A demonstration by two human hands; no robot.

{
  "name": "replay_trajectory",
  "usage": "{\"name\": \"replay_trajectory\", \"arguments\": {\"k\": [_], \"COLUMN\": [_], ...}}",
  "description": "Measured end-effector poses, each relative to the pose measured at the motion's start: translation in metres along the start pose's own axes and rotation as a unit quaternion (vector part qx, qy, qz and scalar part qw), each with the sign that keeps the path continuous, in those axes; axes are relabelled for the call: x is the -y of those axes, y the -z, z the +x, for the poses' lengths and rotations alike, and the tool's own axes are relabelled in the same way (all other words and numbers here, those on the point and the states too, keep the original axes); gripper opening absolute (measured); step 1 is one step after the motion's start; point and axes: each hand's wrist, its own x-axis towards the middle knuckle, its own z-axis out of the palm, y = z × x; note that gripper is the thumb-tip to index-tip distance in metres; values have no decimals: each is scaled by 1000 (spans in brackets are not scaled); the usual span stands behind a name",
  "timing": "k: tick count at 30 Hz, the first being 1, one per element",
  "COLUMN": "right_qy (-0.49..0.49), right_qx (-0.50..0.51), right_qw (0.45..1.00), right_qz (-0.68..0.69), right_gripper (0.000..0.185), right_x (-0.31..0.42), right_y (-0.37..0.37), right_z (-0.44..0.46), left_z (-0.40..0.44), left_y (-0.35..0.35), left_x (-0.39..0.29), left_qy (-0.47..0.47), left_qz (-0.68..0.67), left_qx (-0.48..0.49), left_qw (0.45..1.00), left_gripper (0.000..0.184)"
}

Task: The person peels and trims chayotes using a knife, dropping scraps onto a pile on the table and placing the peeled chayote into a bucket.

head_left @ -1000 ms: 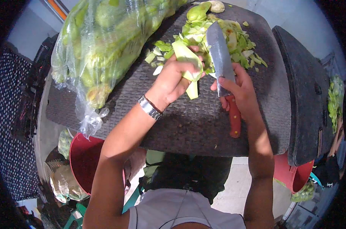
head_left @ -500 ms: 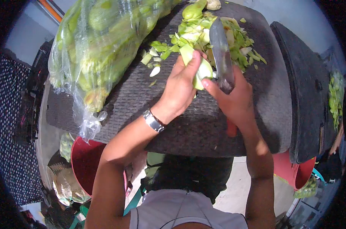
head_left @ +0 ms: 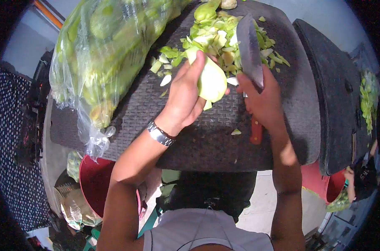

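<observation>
A pale green, largely peeled chayote [head_left: 211, 81] is gripped in my left hand [head_left: 185, 90], thumb along its upper side. My right hand [head_left: 263, 98] is closed around the knife [head_left: 249, 44], its broad blade pointing up and away beside the chayote but apart from it. The knife's reddish handle [head_left: 256, 130] shows below my palm. Behind both hands lies a heap of green and white peelings [head_left: 223, 37] on the dark woven-pattern tabletop [head_left: 190, 142]. At the heap's far edge sits an unpeeled chayote [head_left: 206, 11].
On the left, a clear plastic bag [head_left: 102, 58] full of green chayotes lies on the table. A red bucket [head_left: 93, 175] stands below left, another red container [head_left: 330, 186] below right. A dark chair [head_left: 328, 92] borders the table's right side. At far right, part of another person's arm [head_left: 350, 182] shows.
The knife has moved away from the chayote, slightly right. My left hand has shifted left and turned the chayote, so a broad peeled side shows. A small peel piece now lies nearer me.
</observation>
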Motion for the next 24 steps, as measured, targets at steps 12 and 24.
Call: {"name": "replay_trajectory", "arguments": {"k": [12,24], "right_qy": [-127,-190], "right_qx": [141,133], "right_qw": [974,968], "right_qz": [125,96], "right_gripper": [79,79], "right_x": [53,68], "right_y": [15,22], "right_z": [-76,-116], "left_z": [18,12], "left_y": [37,24], "left_x": [-5,-4], "left_qy": [92,76], "left_qz": [-234,-181], "left_qx": [63,99], "left_qw": [966,976], "left_gripper": [41,46]}}
